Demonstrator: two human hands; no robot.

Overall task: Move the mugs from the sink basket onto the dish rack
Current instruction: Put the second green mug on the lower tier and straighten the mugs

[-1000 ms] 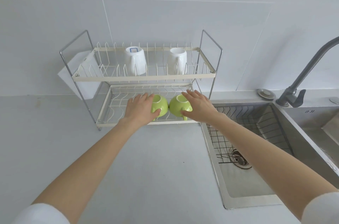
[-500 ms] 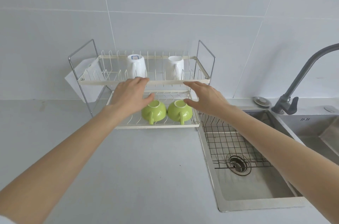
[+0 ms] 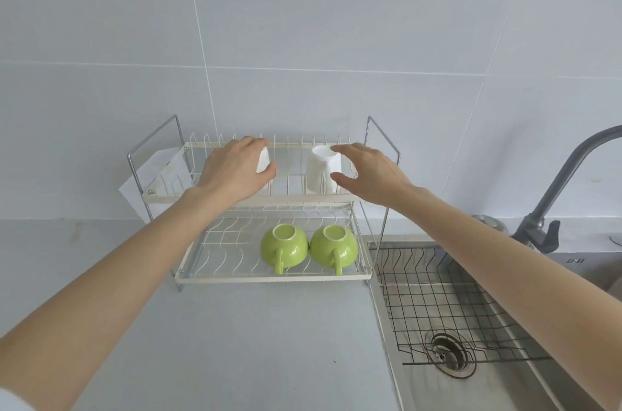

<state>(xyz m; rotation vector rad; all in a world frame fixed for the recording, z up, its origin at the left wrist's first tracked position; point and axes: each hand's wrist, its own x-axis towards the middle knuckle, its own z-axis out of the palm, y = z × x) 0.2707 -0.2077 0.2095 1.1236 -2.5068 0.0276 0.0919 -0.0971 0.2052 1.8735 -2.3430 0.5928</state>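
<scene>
Two glossy, glazed green mugs (image 3: 284,244) and two smooth white ceramic-looking mugs (image 3: 322,169) on a cream-coated wire dish rack (image 3: 269,277) with bright metal uprights, beside a brushed stainless-steel sink (image 3: 555,377) holding a black wire basket (image 3: 437,296), on a matt grey countertop (image 3: 235,343).

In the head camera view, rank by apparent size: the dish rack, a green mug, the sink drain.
1. White two-tier wire dish rack, clearly largest.
2. Left upside-down green ceramic mug.
3. Round metal sink drain, only slightly smaller; it sits nearer the camera, so unsure.
</scene>
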